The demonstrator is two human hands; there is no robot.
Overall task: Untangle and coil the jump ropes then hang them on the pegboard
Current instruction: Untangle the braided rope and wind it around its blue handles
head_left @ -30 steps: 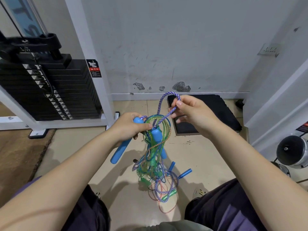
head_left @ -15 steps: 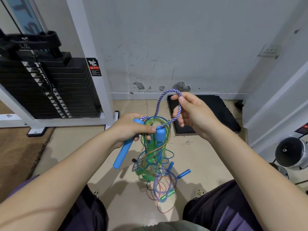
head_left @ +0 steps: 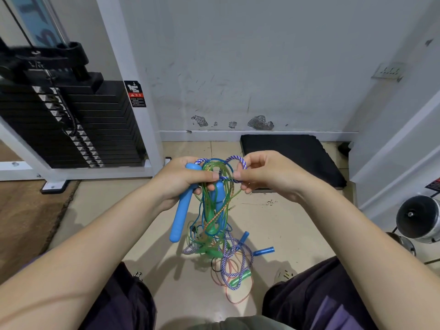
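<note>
The left grip (head_left: 183, 179) clamps a blue handle (head_left: 182, 210) to steady the tangle of jump ropes (head_left: 214, 225) over the floor (head_left: 273, 222), while at 3 o'clock the right grip (head_left: 266, 177) pinches a striped rope loop (head_left: 238, 163), apparently to work it free.

Soft, even indoor light, wide-angle view with bent edges.

The light is diffuse and moderately bright, with no harsh glare; the pale wall (head_left: 238, 55) reads evenly lit, slightly grey. Soft-edged shadows of the arms and the hanging ropes (head_left: 214, 222) fall on the tiled floor (head_left: 273, 222) toward the viewer, and a faint sheen shows on the tiles near the bottom centre. The metal roller (head_left: 417, 216) at the right edge carries a dull highlight. Straight lines bow outward at the borders: the white frame post (head_left: 123, 79) leans, and the forearms swell toward the lower corners. The centre is fairly sharp; fine cords blur slightly, and the top-left corner is soft.
</note>
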